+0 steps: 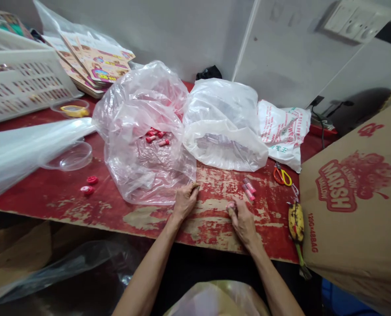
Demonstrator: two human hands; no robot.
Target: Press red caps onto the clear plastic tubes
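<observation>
My left hand [185, 201] is closed at the lower right edge of a clear plastic bag [149, 184]; what its fingertips pinch is too small to make out. Small red-and-pink tubes [163, 142] lie in that bag's opening. Over the worn red tabletop [211, 219], my right hand [244, 221] has its fingers closed on a small pink piece, mostly hidden by them. Just beyond it lie a few pink tubes with clear ends [248, 189]. Two round red caps [87, 189] rest far to the left.
A white plastic bag [225, 123] and a printed sack [284, 131] stand behind. Scissors [283, 175] and a banana [296, 221] lie beside a large carton [356, 197] at right. Clear round lids [75, 156], a white basket [24, 83] and stacked printed cards [99, 66] occupy the left.
</observation>
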